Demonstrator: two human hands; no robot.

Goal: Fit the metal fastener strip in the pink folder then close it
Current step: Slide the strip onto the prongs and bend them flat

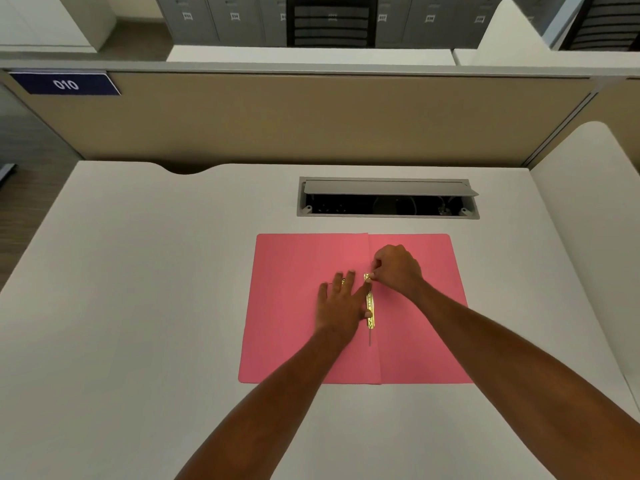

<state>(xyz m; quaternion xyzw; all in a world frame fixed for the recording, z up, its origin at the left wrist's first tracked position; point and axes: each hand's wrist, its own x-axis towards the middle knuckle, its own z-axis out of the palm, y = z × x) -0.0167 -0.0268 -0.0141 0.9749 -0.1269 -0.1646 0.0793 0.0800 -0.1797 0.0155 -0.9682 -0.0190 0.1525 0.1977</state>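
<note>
The pink folder (287, 341) lies open and flat on the white desk. A gold metal fastener strip (370, 308) runs along its centre fold. My left hand (341, 303) rests flat on the left leaf, fingers spread, with its thumb and index finger against the strip's left side. My right hand (394, 268) is curled over the top end of the strip and pinches it with its fingertips. A thin metal prong (370, 339) shows below the strip's lower end. A small metal bit shows by my left hand's fingers.
The white desk (156, 289) surrounds the folder. Behind the folder a cable hatch (388, 199) stands with its lid lifted. A tan partition (311, 119) closes the desk's back, and a white side panel (588, 202) stands on the right.
</note>
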